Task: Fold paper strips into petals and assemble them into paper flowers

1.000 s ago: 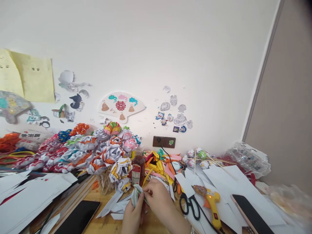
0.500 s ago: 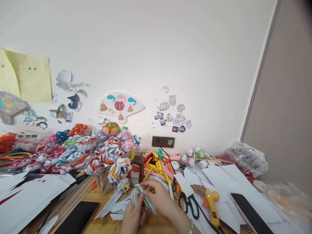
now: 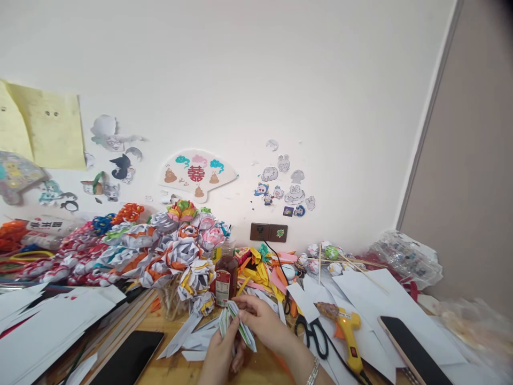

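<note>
Low in the middle of the view, both my hands hold a small folded paper piece, white with green and red stripes. My left hand grips it from below, fingers curled around its base. My right hand pinches its upper folds from the right. They work just in front of a brown bottle and a glass jar packed with paper flowers on sticks.
Black scissors and a yellow glue gun lie right of my hands. Dark phones rest at lower left and lower right. White paper sheets cover the left side; coloured strips pile near the wall socket.
My right hand has drawn a fold of the paper piece outward to the right, so the piece looks more spread. The view shifted slightly.
</note>
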Demonstrator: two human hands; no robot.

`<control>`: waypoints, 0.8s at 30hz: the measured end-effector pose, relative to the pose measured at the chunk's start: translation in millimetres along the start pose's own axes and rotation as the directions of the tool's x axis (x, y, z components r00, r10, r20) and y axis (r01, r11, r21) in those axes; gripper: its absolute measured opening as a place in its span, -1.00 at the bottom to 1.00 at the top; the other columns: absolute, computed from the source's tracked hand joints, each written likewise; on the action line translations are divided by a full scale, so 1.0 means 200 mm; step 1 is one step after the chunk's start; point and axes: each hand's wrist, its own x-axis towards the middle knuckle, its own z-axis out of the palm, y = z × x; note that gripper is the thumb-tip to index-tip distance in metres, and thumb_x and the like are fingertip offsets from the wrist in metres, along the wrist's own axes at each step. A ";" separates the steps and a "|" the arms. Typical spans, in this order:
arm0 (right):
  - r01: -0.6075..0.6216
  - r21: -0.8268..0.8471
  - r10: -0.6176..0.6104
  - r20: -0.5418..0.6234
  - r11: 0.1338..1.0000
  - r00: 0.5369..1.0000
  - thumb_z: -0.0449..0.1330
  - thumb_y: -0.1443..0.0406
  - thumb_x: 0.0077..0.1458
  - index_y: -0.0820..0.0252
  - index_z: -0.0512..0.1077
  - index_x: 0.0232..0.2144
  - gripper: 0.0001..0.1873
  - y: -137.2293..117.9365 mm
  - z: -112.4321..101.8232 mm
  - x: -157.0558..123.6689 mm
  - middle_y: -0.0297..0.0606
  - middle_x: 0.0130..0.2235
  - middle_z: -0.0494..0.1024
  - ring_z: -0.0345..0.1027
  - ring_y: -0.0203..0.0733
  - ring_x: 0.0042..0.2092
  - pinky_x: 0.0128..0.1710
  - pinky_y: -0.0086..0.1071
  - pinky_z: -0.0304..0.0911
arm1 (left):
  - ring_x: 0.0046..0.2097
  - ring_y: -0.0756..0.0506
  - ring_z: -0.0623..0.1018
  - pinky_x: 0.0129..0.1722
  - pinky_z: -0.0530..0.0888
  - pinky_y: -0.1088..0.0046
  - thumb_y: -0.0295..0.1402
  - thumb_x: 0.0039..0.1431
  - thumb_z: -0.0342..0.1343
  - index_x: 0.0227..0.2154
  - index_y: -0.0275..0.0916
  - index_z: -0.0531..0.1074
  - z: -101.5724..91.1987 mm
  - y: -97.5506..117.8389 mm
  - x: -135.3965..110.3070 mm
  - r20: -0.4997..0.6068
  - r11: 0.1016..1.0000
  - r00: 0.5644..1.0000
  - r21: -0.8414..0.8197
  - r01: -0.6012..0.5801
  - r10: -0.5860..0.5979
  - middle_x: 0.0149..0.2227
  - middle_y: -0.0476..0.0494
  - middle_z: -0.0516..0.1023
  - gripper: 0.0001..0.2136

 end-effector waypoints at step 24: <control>-0.284 -0.006 0.282 0.139 0.959 0.949 0.35 -0.09 -0.22 0.19 0.36 -0.50 -0.50 -0.07 -0.13 -0.01 -0.50 -0.64 0.27 0.00 -0.44 -0.64 -0.67 -0.49 -0.19 | -0.81 0.14 0.03 -0.80 0.01 0.62 0.32 -0.33 0.16 -0.57 -0.16 0.25 -0.03 -0.09 -0.01 0.161 0.994 0.984 0.091 0.065 -0.079 -0.86 0.26 0.14 -0.40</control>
